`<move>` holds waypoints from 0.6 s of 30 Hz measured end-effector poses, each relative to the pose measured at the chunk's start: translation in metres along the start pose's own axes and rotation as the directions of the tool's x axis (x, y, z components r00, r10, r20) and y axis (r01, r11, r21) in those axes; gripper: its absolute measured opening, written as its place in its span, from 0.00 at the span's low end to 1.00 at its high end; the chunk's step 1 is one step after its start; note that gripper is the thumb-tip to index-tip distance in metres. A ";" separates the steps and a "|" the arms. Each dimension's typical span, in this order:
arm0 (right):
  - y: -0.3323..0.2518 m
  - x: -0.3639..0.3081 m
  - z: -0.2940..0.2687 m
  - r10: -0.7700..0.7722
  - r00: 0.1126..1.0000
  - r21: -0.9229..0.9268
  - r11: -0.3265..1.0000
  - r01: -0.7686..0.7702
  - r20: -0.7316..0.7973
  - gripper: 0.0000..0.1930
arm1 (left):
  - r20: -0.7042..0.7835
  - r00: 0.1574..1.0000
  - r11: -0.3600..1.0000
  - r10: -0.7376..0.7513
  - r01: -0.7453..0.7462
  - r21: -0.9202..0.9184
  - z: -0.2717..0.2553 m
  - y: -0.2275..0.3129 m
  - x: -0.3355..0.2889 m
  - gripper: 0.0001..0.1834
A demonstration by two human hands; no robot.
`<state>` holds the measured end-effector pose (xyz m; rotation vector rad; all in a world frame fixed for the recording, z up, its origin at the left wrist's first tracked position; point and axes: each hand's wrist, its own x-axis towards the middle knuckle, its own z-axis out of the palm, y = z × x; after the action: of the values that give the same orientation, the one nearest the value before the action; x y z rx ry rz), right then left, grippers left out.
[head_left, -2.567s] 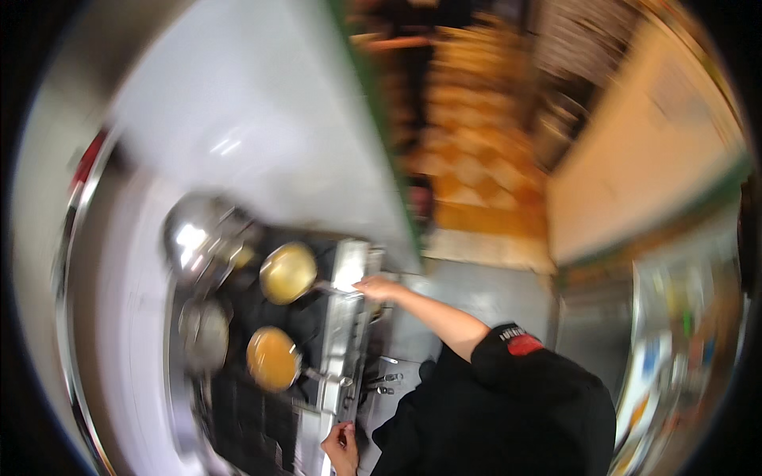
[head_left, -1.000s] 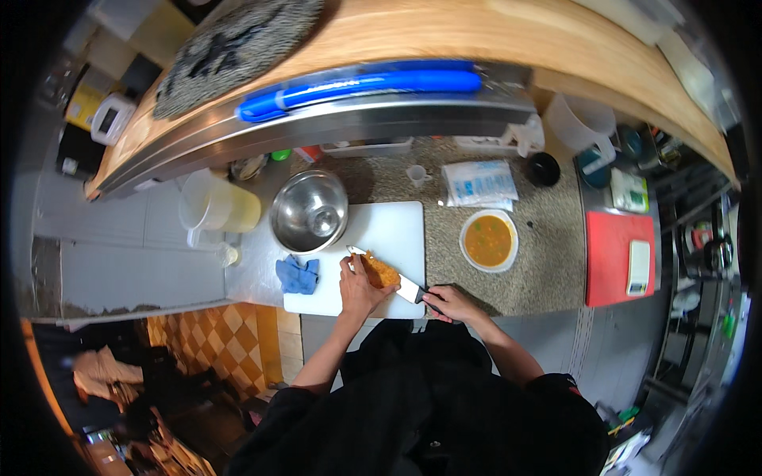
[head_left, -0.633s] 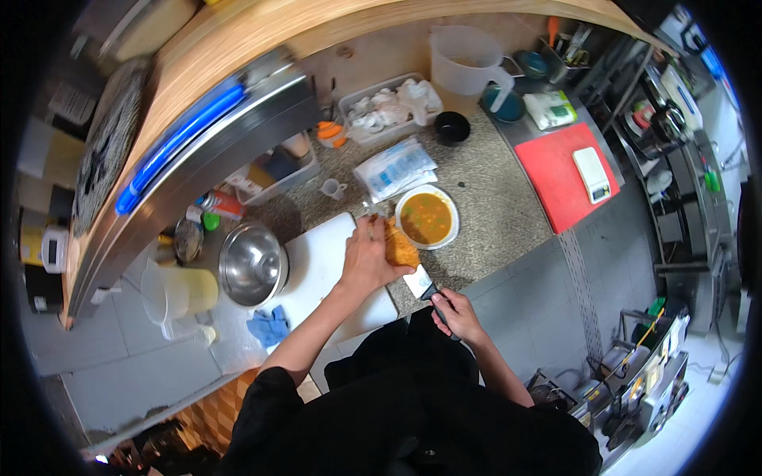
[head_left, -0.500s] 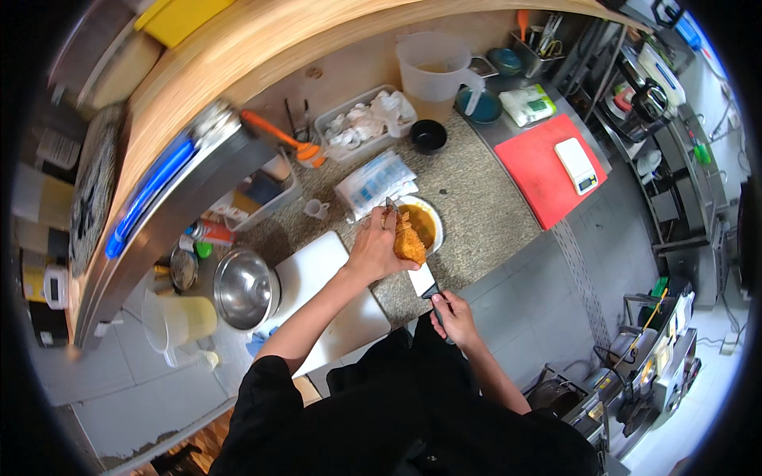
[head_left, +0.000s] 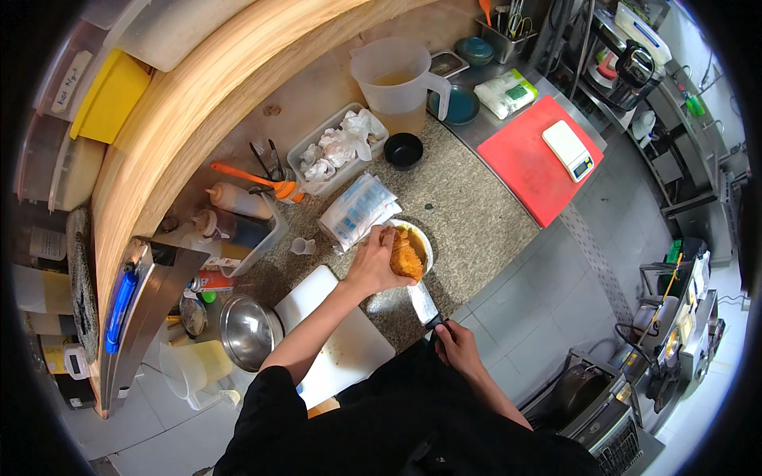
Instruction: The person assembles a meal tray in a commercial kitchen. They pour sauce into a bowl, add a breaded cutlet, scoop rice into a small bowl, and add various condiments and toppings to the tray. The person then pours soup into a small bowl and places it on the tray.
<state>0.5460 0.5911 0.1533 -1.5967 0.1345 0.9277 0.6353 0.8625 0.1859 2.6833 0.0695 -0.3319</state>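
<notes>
- Speckled counter (head_left: 468, 214) spreads beyond both hands.
- Left hand (head_left: 373, 266) grasps the cutlet (head_left: 407, 262) over the white bowl (head_left: 429, 252); whether it touches the soup (head_left: 418, 237), I cannot tell.
- Right hand (head_left: 459, 349), nearer the body, is wrapped around the spatula (head_left: 421, 301), blade pointing toward the cutlet.
- White board (head_left: 349, 353) lies beneath the left forearm, steel bowl (head_left: 246, 333) left of it.
- Packet (head_left: 357, 210) lies just beyond the left hand.

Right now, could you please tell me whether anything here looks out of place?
A small dark spot stands out against the pale, speckled countertop beyond the soup bowl; I cannot identify it. Nothing else looks odd.
</notes>
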 end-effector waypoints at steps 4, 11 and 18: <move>-0.003 -0.010 -0.004 0.043 0.999 -0.024 0.999 -0.043 -0.007 0.17 | 0.033 0.999 1.000 0.020 -0.020 -0.021 -0.004 -0.004 0.005 0.64; -0.014 -0.024 -0.012 0.070 0.998 -0.048 0.996 -0.069 0.008 0.18 | 0.123 0.992 1.000 0.001 -0.003 0.009 -0.008 -0.003 0.011 0.64; -0.030 -0.034 -0.014 0.151 0.988 -0.063 0.987 -0.148 0.038 0.18 | 0.190 0.982 0.998 -0.003 -0.009 0.062 -0.006 -0.003 0.014 0.65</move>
<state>0.5469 0.5728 0.1979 -1.6380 0.2007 1.0903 0.6502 0.8676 0.1868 2.6986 -0.0030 -0.5971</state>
